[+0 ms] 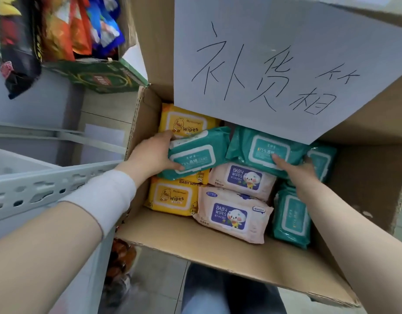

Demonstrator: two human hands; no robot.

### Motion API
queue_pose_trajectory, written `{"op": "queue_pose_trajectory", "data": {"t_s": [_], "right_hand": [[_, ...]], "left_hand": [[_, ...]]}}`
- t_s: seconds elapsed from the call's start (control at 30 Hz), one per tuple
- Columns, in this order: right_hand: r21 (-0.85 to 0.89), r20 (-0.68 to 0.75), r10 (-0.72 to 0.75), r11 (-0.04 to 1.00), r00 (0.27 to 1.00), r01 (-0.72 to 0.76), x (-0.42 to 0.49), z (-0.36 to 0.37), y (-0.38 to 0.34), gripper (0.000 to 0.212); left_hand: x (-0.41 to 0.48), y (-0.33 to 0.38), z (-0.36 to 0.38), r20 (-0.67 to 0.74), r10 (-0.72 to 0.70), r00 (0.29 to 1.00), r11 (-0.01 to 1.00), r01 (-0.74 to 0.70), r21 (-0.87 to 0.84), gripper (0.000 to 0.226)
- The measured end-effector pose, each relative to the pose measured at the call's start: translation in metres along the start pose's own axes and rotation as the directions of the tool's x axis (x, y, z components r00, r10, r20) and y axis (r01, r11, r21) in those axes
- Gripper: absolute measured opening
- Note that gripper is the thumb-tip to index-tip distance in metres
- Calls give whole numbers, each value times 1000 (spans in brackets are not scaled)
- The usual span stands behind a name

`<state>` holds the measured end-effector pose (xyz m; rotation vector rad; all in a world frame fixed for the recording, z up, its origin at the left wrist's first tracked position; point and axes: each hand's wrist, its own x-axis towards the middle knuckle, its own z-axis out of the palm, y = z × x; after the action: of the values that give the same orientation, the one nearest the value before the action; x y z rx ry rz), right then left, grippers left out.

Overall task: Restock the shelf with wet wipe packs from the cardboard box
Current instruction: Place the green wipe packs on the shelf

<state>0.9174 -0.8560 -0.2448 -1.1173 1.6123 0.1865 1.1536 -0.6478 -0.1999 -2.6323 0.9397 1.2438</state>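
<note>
Nearest the camera, the front flap of the open cardboard box (218, 252) slopes down toward the person's dark trousers, and a grey perforated shelf rail (48, 189) crosses at the left under the left forearm with its white sleeve. Inside the box, two pink baby wipes packs (234, 215) lie side by side in the middle, a yellow wipes pack (172, 196) lies to their left, and a teal pack (290, 219) stands on edge at the right wall. Above these, the left hand (152, 155) is curled around the end of a teal wipes pack (197, 152), thumb on its label and fingers wrapped over the far edge, the pack tilted on top of the yellow ones. The right hand (302, 171) rests on a second teal wipes pack (263, 148), thumb pressed on its lid; its other fingers are hidden behind it, so the grip cannot be told. Farther back another yellow pack (186, 123) lies partly under a white paper sign (286, 53) with handwritten characters on the rear flap. Snack bags (59, 28) sit at upper left.
</note>
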Motion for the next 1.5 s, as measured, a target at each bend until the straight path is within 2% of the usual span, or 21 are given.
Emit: {"op": "queue_pose_trajectory", "data": {"t_s": [0.13,0.23,0.27,0.37,0.4,0.53,0.6,0.67,0.77,0.87,0.97,1.1,1.23,1.37,1.43,1.5], "right_hand": [[20,56,90,996,994,-91,-4,-5,-4,96],[33,-12,105,994,994,-104,-11,-15,-5,102],[52,-19,111,993,994,-110,-15,-19,-3,95],[145,33,124,981,992,-127,-32,-29,3,51],[171,46,134,975,990,-140,-39,-33,5,45],[226,81,160,958,984,-174,-73,-55,20,31],[240,107,158,954,982,-179,-94,-69,31,35],[269,132,126,950,983,-158,-118,-84,40,40],[284,201,4,957,980,-62,-158,-107,47,32],[264,296,-133,963,946,53,-202,-132,51,40],[273,398,-251,951,882,147,-255,-155,51,50],[295,545,-366,926,754,236,-327,-183,43,45],[294,671,-442,896,595,333,-401,-183,25,41],[332,742,-517,837,426,435,-480,-147,2,35],[355,778,-536,805,328,476,-522,-122,-6,32],[361,801,-537,786,264,502,-558,-94,-10,32]], "left_hand": [[-14,2,3,26,-22,999,986,26,-164,75],[-29,3,6,-13,-72,997,945,64,-320,65],[-36,4,8,-33,-96,995,925,77,-373,60],[-56,10,18,-78,-176,981,844,110,-525,52],[-64,12,21,-87,-196,977,816,113,-567,52],[-103,21,30,-182,-250,951,741,67,-668,40],[-129,25,32,-256,-263,930,739,24,-673,43],[-159,31,32,-324,-255,911,740,-32,-672,50],[-217,42,27,-426,-276,862,699,-124,-704,46],[-288,59,23,-503,-381,776,581,-222,-783,36],[-366,76,23,-558,-490,670,504,-305,-808,21],[-470,75,13,-501,-672,545,341,-373,-863,20],[-569,54,-14,-531,-730,429,290,-510,-810,19],[-653,16,-36,-549,-785,288,266,-644,-718,16],[-690,-7,-39,-535,-809,243,241,-693,-679,17],[-723,-37,-36,-509,-835,211,218,-722,-657,15]]}}
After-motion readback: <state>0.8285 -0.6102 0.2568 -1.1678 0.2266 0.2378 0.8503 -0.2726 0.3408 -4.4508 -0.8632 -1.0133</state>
